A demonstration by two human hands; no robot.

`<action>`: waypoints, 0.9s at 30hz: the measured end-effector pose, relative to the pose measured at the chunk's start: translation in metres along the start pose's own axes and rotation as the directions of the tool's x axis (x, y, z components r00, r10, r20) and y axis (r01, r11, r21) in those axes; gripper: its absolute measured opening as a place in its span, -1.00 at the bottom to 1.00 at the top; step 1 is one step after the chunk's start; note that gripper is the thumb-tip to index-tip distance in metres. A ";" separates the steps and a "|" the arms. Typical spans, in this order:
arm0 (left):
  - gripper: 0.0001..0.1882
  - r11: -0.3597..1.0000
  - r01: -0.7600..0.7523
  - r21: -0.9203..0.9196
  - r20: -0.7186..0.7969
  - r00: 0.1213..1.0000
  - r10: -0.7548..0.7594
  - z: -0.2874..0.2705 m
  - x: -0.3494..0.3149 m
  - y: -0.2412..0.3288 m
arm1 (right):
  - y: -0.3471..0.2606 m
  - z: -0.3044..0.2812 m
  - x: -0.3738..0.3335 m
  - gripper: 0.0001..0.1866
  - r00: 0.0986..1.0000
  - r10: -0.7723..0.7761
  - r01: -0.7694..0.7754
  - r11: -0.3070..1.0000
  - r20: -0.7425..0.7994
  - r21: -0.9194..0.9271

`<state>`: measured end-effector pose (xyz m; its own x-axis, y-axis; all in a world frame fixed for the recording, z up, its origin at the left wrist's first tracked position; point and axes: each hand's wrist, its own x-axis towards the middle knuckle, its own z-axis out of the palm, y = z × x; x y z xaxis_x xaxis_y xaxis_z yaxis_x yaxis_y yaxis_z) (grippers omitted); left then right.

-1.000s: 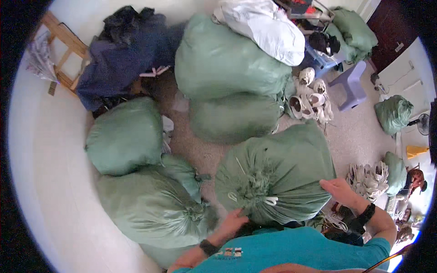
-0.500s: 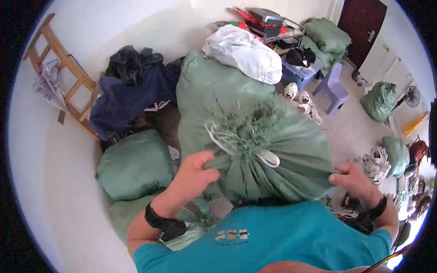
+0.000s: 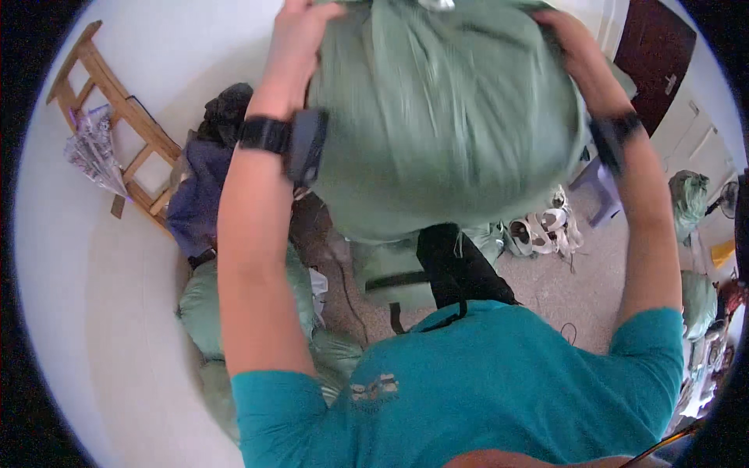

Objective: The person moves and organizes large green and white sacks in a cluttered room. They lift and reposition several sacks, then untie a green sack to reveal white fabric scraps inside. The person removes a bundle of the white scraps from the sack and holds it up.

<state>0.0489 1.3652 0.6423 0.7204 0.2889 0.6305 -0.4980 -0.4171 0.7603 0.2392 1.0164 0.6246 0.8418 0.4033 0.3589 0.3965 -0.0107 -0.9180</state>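
The sack has come up off the floor: half a second ago it sat at chest height among the other sacks, and now it is raised to head level, filling the top of the view and blurred with motion. The left hand grips its upper left side, fingers clenched into the cloth; the right hand clasps the upper right side the same way, both arms stretched upward. Judging by this, the lift is done and the load is fully borne by the arms, clear of everything below. Beneath it, more green sacks lie on the floor by the left arm, a wooden rack leans on the wall at the left edge, and shoes lie to the right.
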 end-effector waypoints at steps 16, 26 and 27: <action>-0.13 0.533 0.043 0.845 0.009 0.996 -0.094 0.106 -0.139 -0.304 | 0.278 0.148 0.030 -0.32 0.868 -0.427 0.370 0.213 0.255 -0.904; -0.46 0.732 0.268 0.626 -0.104 0.959 -0.262 0.049 -0.251 -0.303 | 0.306 0.215 0.211 -0.38 0.903 -0.151 0.413 0.056 0.402 -0.909; -0.47 0.712 0.347 0.610 -0.113 0.928 -0.356 0.040 -0.295 -0.298 | 0.308 0.231 0.215 -0.39 0.904 -0.154 0.410 0.044 0.400 -0.911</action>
<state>0.0042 1.3695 0.2232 0.7909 0.5139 0.3323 0.1903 -0.7225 0.6646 0.4576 1.3109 0.3796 0.5534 0.7318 0.3978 0.6966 -0.6685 0.2607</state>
